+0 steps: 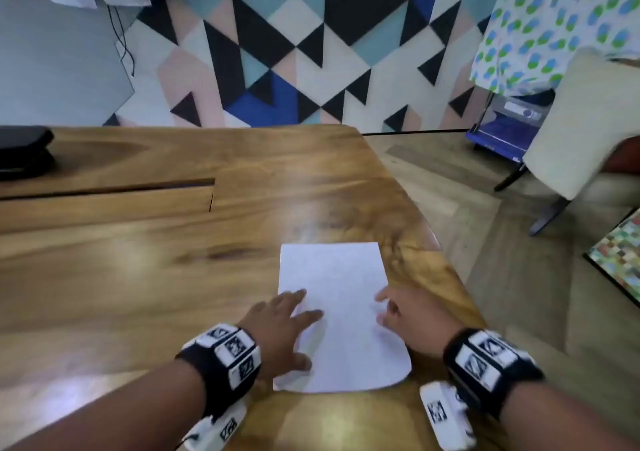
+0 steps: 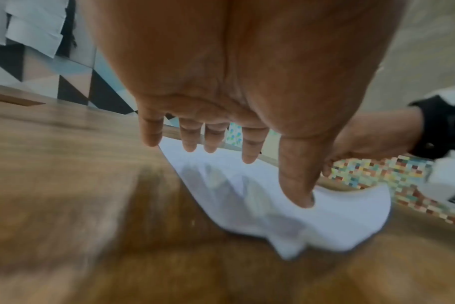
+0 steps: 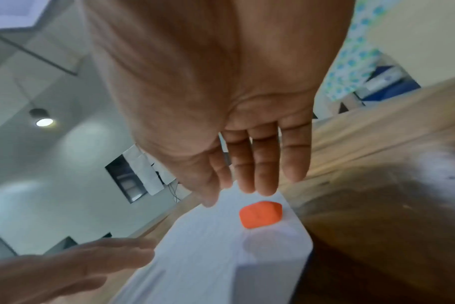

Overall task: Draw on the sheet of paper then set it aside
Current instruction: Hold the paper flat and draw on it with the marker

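A blank white sheet of paper lies on the wooden table, close to its right edge. My left hand rests flat on the sheet's left side with fingers spread. In the left wrist view the thumb tip touches the paper, whose near corner curls up. My right hand hovers at the sheet's right edge with fingers straight and holds nothing. In the right wrist view a small orange block lies on the paper just below the fingers of that hand; the head view hides it.
A black object sits at the table's far left, beside a long slot in the top. The table's right edge drops to the floor, where a cream chair and a multicoloured mat stand.
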